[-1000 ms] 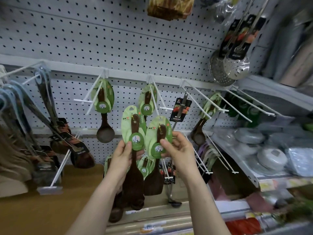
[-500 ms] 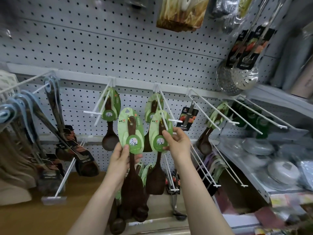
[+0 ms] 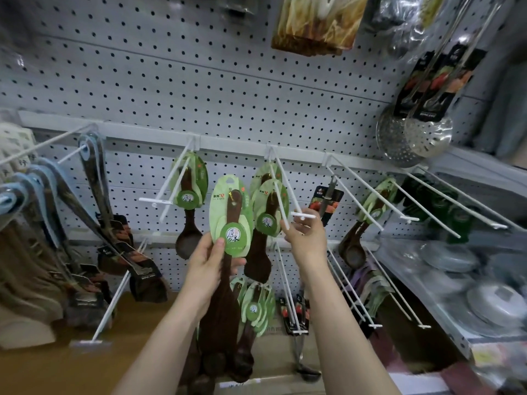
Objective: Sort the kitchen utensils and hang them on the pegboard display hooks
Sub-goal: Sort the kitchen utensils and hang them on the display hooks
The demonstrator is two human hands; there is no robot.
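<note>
the upper pegboard [image 3: 171, 81] is bare at left and middle, open to a hand. below the rail [image 3: 228, 141], white hooks jut nearward. the middle hook [image 3: 281, 192] holds a hung spatula [image 3: 268, 220], with the right hand [image 3: 306, 238] curled at its tip. carded spatulas [image 3: 231, 220] in the left hand [image 3: 209, 260] fill the gap to its left. dark utensils [image 3: 114, 238] crowd the left, steel skimmers [image 3: 427, 138] the upper right.

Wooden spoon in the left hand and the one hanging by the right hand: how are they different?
The held spoon is gripped by the left hand, off any hook; the hung spoon dangles from a white hook. The held spoon is closer to the camera; the hung spoon is nearer the pegboard. Both are dark wood with green cards.
</note>
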